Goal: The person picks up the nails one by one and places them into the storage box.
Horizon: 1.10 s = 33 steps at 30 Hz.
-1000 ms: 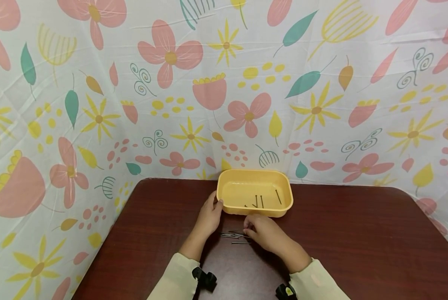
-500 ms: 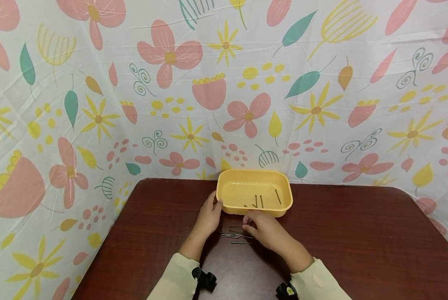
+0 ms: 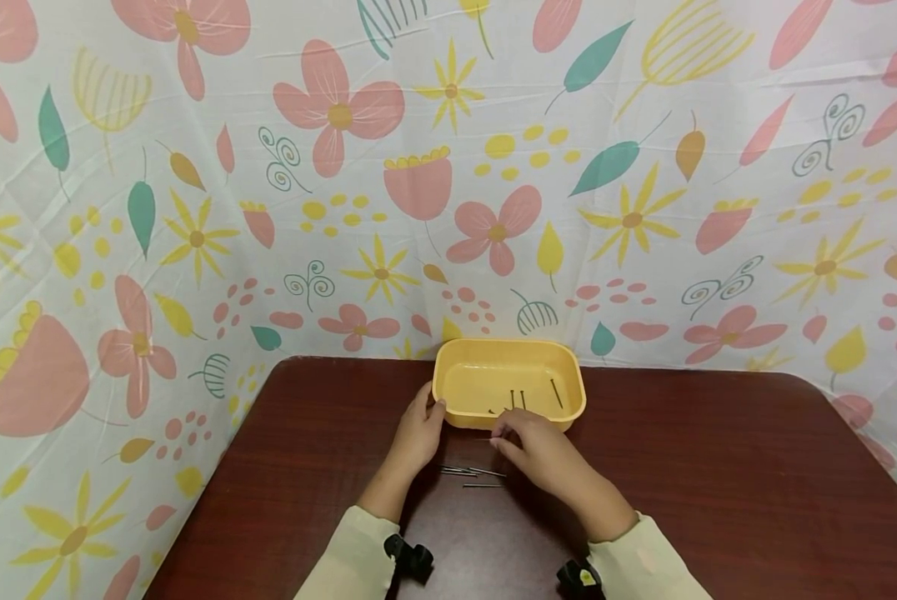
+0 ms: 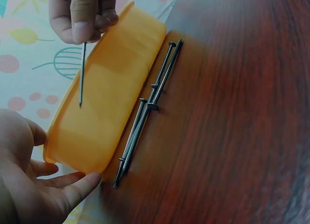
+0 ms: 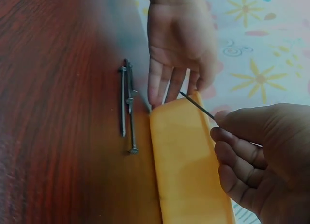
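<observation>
While the L hand rests against the left end of the tray, fingers nearly straight, the R hand has moved up to the tray's near side w/ one nail. Half a sec ago both R hand & this nail were lower in the head view, closer to the loose nails. So this one's off the table but not in the tray yet; I'd judge its pick-up done & the carry part-way.

Grip: R thumb & fingertips pinch the nail at one end; its pointed end sticks out left of the pinch, toward the L hand, just outside the tray's near wall in the head view.

Rel. to the grip: tray immed. beyond, R fingers overlapping its near rim in the head view. Several nails in the tray lie past the pinch, one of them farther right; exact no. unclear, as hand & near wall hide part of the floor. Back toward the person & a bit left of the grip: the loose nails, roughly parallel to the near wall, some overlapping, one slightly apart. Well behind the grip, past the tray: floral cloth. Nearer the person than the grip: black wrist cam at the pale R sleeve.
</observation>
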Available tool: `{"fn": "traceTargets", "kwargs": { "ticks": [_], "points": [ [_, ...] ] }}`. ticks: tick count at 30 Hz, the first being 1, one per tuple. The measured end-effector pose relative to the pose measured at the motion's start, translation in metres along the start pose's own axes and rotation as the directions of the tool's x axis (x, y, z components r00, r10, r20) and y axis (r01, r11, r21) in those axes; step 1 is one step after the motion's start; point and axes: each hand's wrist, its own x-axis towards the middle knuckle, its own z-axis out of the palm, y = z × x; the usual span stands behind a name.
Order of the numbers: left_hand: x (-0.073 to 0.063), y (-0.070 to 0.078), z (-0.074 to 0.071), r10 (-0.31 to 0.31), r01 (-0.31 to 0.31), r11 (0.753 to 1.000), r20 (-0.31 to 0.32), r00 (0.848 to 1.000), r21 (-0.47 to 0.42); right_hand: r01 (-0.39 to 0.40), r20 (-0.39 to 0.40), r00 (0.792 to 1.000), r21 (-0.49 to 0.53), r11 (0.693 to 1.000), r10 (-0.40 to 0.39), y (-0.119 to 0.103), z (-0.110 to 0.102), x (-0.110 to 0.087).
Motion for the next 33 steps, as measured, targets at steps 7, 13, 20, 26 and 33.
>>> {"fn": "traceTargets", "kwargs": {
  "ticks": [7,13,20,26,33],
  "points": [
    [0.0,-0.001,0.0,0.005,-0.005,1.0,-0.009,1.0,-0.003,-0.003,-0.07,0.998,0.036,0.999,0.005,0.001,-0.004,0.0],
    [0.001,-0.001,0.001,0.011,-0.011,1.0,-0.012,1.0,-0.004,0.005,-0.15,0.989,0.052,0.999,0.003,0.003,-0.008,0.0],
    [-0.001,0.002,0.0,0.005,-0.005,1.0,0.004,1.0,0.001,0.006,-0.198,0.98,0.072,0.997,0.008,0.005,-0.016,0.0],
    [-0.002,0.003,0.0,0.004,-0.004,1.0,0.009,1.0,-0.002,-0.029,-0.246,0.968,0.075,0.997,0.047,0.01,-0.022,0.001],
    [-0.001,0.002,0.0,0.005,-0.005,1.0,0.01,1.0,-0.008,-0.039,-0.304,0.951,0.069,0.997,0.058,0.019,-0.027,0.001]
  ]
}}
